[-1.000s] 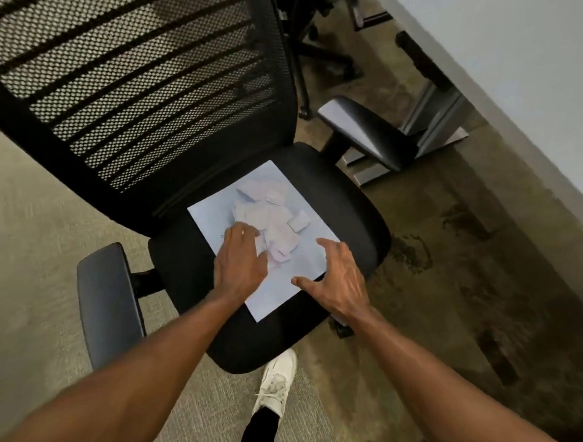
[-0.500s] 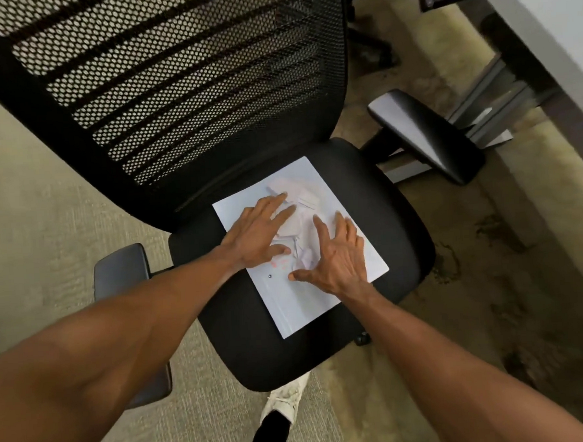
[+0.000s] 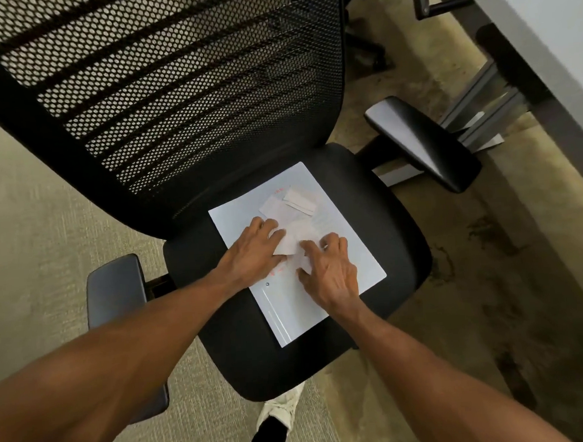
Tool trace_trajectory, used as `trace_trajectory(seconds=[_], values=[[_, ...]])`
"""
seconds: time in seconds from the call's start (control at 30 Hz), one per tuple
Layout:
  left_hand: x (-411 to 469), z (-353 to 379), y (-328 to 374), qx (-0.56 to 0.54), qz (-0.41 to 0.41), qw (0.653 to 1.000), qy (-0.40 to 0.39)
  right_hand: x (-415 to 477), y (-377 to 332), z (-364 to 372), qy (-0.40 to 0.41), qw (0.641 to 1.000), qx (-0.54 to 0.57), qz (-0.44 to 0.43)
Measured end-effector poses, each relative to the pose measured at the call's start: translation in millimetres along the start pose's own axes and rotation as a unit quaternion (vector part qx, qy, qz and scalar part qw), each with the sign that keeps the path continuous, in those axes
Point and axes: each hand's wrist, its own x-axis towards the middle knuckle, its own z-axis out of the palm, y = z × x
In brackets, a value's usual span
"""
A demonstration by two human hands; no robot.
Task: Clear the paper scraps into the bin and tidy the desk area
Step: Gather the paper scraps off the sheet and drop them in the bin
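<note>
A white sheet of paper [image 3: 288, 309] lies on the black seat of an office chair [image 3: 376, 196]. Pale paper scraps [image 3: 293, 241] are heaped on the sheet, and two loose scraps [image 3: 299, 200] lie at its far end. My left hand [image 3: 254, 253] and my right hand [image 3: 330, 273] press down on the heap from either side, fingers curled around the scraps and pinching them between the two hands. Part of the heap is hidden under my fingers.
The chair's mesh back [image 3: 175, 91] rises behind the seat, with armrests at left [image 3: 113, 291] and right [image 3: 421, 143]. A white desk [image 3: 557, 38] with metal legs [image 3: 480, 116] stands at the right. My white shoe [image 3: 283, 407] is on the carpet below the seat. No bin is in view.
Both hands have closed in from flat, spread fingers to curled fingers around the scraps, drawing the heap together. The view has moved closer to the seat.
</note>
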Motion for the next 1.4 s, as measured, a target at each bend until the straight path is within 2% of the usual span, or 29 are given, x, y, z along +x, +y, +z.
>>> trace_trajectory(seconds=[0.17, 0.33, 0.4, 0.63, 0.7, 0.8, 1.03, 1.1, 1.2, 1.27, 1.4], values=[[-10.8, 10.7, 2.2, -0.145, -0.062, 0.985, 0.067, -5.7, 7.3, 7.9, 0.050, 0.994, 0.074, 0.061], [-16.6, 9.3, 17.9, -0.279, -0.162, 0.941, 0.104, -11.5, 8.2, 7.8, 0.068, 0.978, 0.173, 0.090], [-19.3, 7.6, 22.0, -0.292, -0.184, 0.932, 0.113, -14.3, 8.9, 5.9, 0.071, 0.969, 0.213, 0.103], [-38.6, 5.1, 33.9, -0.276, -0.197, 0.934, 0.110, -24.5, 17.5, 1.5, 0.111, 0.942, 0.283, 0.142], [-46.6, 0.9, 41.3, -0.287, -0.217, 0.927, 0.103, -29.1, 22.9, -2.2, 0.125, 0.931, 0.304, 0.157], [-60.7, -4.9, 53.6, -0.314, -0.233, 0.911, 0.134, -37.5, 28.1, -10.9, 0.138, 0.909, 0.349, 0.183], [-79.8, -21.9, 91.4, -0.411, -0.307, 0.838, 0.186, -62.5, 46.1, -25.5, 0.167, 0.869, 0.418, 0.208], [-83.2, -26.1, 101.8, -0.439, -0.339, 0.809, 0.194, -67.6, 50.8, -28.1, 0.173, 0.862, 0.426, 0.215], [-88.0, -33.4, 116.6, -0.500, -0.390, 0.747, 0.199, -72.0, 57.4, -29.3, 0.176, 0.854, 0.432, 0.230], [-92.6, -36.7, 124.8, -0.526, -0.406, 0.721, 0.195, -74.6, 61.6, -27.2, 0.175, 0.849, 0.436, 0.244], [-105.4, -31.9, 133.5, -0.526, -0.421, 0.707, 0.217, -82.0, 70.9, -19.8, 0.188, 0.846, 0.416, 0.274]])
